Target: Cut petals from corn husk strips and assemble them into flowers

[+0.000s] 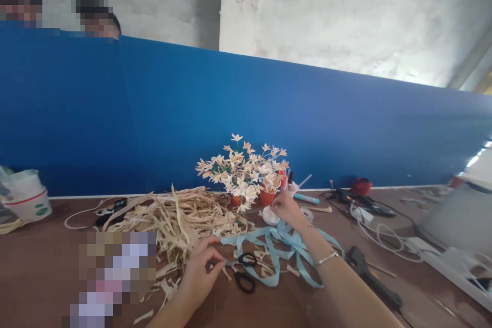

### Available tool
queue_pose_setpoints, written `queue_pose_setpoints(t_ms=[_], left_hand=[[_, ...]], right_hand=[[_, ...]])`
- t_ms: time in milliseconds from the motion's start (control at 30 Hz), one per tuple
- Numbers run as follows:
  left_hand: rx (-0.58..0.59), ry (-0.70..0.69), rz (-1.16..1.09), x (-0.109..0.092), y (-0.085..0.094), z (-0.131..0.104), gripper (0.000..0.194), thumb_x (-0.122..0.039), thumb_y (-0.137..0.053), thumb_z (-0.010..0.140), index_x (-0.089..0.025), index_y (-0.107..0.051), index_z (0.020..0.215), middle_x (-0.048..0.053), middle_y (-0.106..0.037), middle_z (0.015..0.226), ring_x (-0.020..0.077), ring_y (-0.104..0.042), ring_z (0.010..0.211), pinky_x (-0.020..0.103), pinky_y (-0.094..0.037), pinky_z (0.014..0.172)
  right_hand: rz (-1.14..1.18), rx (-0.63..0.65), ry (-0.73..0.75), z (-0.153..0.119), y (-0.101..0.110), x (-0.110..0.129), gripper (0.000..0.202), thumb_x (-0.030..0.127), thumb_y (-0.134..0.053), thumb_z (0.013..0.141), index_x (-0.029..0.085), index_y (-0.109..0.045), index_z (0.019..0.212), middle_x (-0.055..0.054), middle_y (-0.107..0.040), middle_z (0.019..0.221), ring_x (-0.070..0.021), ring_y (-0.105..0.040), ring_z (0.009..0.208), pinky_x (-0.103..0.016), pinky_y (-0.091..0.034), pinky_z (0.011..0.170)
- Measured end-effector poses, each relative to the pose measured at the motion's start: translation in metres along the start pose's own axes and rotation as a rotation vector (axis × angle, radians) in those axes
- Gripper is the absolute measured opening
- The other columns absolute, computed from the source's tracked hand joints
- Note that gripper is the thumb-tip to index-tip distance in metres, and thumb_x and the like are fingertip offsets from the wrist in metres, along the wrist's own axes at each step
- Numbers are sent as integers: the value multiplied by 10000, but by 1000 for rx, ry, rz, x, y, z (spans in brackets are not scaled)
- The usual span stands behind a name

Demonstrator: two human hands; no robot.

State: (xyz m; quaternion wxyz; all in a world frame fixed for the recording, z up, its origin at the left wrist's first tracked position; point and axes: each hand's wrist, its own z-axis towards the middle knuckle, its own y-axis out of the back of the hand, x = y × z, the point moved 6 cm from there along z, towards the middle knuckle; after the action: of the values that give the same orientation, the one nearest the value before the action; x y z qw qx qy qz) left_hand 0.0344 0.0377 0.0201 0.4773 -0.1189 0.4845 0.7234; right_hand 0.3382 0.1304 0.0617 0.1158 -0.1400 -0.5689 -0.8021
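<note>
My left hand [203, 267] is low over the table, thumb and fingertips pinched together at the blade end of black-handled scissors [245, 281]. Its upper finger touches the end of a light blue ribbon [271, 281]; what the pinch holds cannot be made out. My right hand [287, 208] reaches farther back, fingers curled down beside a white round item [270, 216] and a red cup [267, 197]. Its fingertips are partly hidden. Behind the hands stands a bunch of pale handmade flowers [246, 171]. The ribbon lies in loose loops beneath my right forearm.
Dried husk strips [188, 218] are heaped left of centre. A glue gun [371, 277], white cables [378, 238] and a power strip [453, 274] lie at right. A white tub [33, 205] stands far left. A blue partition [172, 113] closes the back; two people's heads show above it.
</note>
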Motion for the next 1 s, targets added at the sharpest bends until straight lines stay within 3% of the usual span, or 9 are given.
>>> queue_pose_setpoints(t_ms=[233, 433, 567, 700, 833, 933, 1000], left_hand=[[24, -7, -31, 5, -5, -2, 99, -172, -596, 737, -208, -667, 677, 96, -595, 1119, 266, -512, 1088, 479, -405, 915], [52, -118, -87, -8, -7, -2, 176, -180, -526, 813, -233, -692, 799, 71, -645, 1032, 210, -547, 1013, 429, -401, 927], [36, -112, -153, -16, -3, -1, 234, -149, -449, 849, -199, -676, 873, 73, -668, 881, 175, -582, 877, 351, -452, 832], [-2, 3, -111, -11, 3, 3, 154, -174, -542, 788, -195, -680, 723, 61, -656, 830, 189, -584, 831, 350, -452, 791], [-87, 109, -43, -2, 14, 11, 162, -242, -611, 731, -174, -610, 584, 47, -625, 751, 193, -576, 779, 335, -451, 747], [-61, 157, 27, 2, 24, 18, 329, -321, -488, 820, -171, -584, 543, 49, -618, 704, 186, -577, 744, 309, -445, 717], [-50, 180, 82, 5, 33, 23, 365, -318, -396, 864, -171, -623, 619, 52, -630, 702, 186, -585, 741, 302, -441, 722]], right_hand=[[-98, 54, -80, -6, 19, 9, 124, 185, -533, 713, 150, -652, 716, -82, -607, 973, -186, -552, 911, -238, -379, 733], [-158, 195, -134, -37, 18, 28, 161, 225, -510, 735, 149, -652, 733, -109, -650, 762, -220, -586, 729, -275, -343, 616], [-110, 338, -6, -67, 0, 66, 161, 222, -512, 726, 178, -659, 677, -61, -669, 737, -178, -584, 701, -247, -326, 602], [-9, 523, 188, -104, -23, 110, 137, 217, -520, 704, 197, -649, 744, -29, -662, 771, -167, -570, 720, -235, -332, 614], [-31, 493, 291, -127, -31, 134, 270, 221, -593, 629, 182, -616, 896, -71, -619, 975, -215, -549, 895, -256, -346, 721], [-110, 434, 303, -129, -36, 139, 312, 135, -547, 620, 157, -596, 927, -99, -607, 1001, -238, -534, 943, -281, -337, 766], [-144, 425, 334, -128, -40, 142, 341, 69, -503, 604, 149, -591, 923, -102, -618, 967, -237, -538, 935, -287, -331, 766]])
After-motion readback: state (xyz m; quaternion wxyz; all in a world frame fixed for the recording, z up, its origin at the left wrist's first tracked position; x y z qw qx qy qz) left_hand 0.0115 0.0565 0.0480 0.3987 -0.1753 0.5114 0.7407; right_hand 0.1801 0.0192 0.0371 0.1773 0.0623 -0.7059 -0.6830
